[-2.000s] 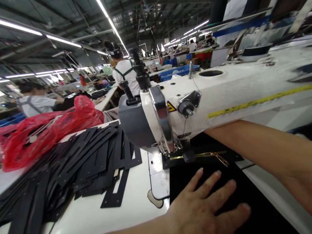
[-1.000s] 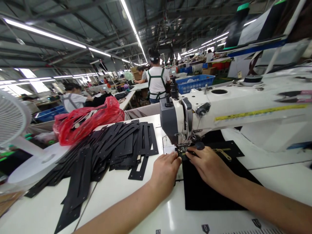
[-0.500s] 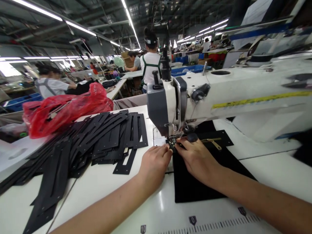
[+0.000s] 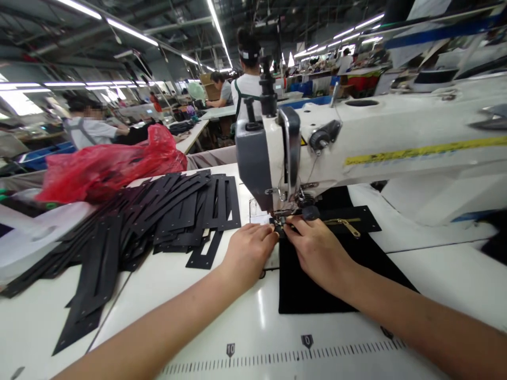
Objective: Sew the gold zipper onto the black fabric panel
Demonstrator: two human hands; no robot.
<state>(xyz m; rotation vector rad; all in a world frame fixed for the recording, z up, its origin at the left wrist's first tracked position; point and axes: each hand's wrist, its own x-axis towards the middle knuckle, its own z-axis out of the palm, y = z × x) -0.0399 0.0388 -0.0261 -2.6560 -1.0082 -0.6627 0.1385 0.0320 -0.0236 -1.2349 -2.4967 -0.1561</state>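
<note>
2 hands meet at the presser foot: left hand [image 4: 249, 248] and right hand [image 4: 317, 250] fingertips pinched on the black fabric panel [image 4: 317, 290] edge under the sewing machine [image 4: 356, 142]. Panel judged light, limp, best gripped at edge beside gold zipper [image 4: 346, 224]. Black cut strips [image 4: 166, 211] lie left.

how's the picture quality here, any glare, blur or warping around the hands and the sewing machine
Head view: wide-angle warping bends the sewing machine arm and stretches both forearms at the edges; ceiling strip lights blow out white; a glare streak lies on the white table; the left hand and right hand at the black fabric look fairly sharp; the far workers look soft, and one face is blurred.
</note>
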